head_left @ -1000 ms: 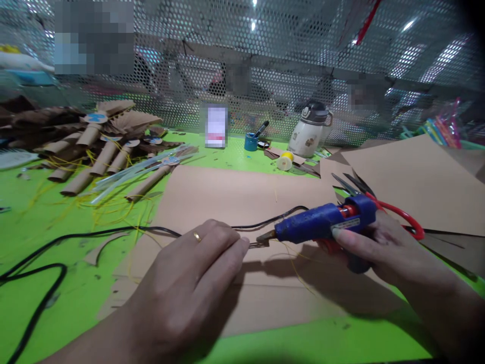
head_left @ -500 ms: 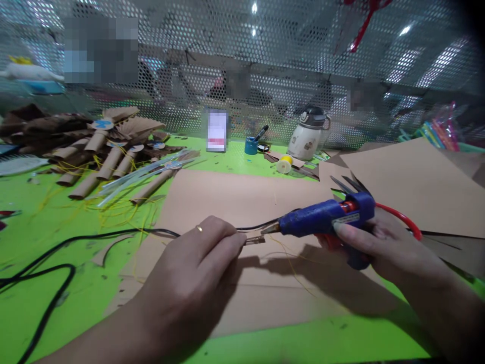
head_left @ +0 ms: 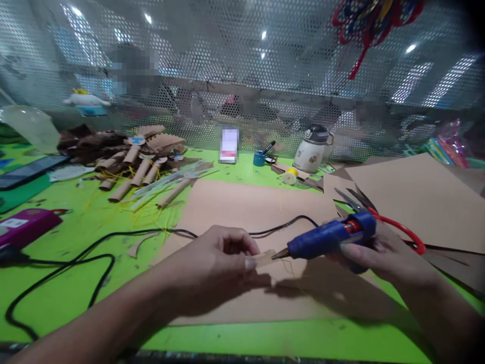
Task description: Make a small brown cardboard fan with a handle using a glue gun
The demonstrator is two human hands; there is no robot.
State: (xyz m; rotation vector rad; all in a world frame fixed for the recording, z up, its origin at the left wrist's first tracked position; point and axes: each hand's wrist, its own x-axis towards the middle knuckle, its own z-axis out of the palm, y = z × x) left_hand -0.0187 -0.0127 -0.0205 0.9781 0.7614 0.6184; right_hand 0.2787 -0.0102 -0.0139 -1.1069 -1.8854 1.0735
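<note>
Between its thumb and fingers, my left hand (head_left: 223,258) pinches a small strip of brown paper (head_left: 265,258) with a thin yellow string (head_left: 290,268) hanging near it. My right hand (head_left: 382,258) is wrapped round a blue hot glue gun (head_left: 322,240), whose metal nozzle points left and meets the free end of the strip; whether it touches or just hovers, I cannot tell. Both hands are above brown kraft paper sheets (head_left: 235,202) lying on the green table. Red-handled scissors (head_left: 401,227) lie behind the glue gun, partly hidden by it.
Paper tubes with pleated brown fans (head_left: 140,167) and clear glue sticks (head_left: 170,179) lie at the back left. A black cord (head_left: 109,235) crosses the table from a purple power strip (head_left: 30,225). At the back stand a phone (head_left: 229,145), a yellow thread spool (head_left: 290,176) and a bottle (head_left: 312,149).
My left hand has rolled so its thumb shows and the strip lies flatter. The glue gun's nozzle remains by the strip's end. The whole view has shifted left and upward.
</note>
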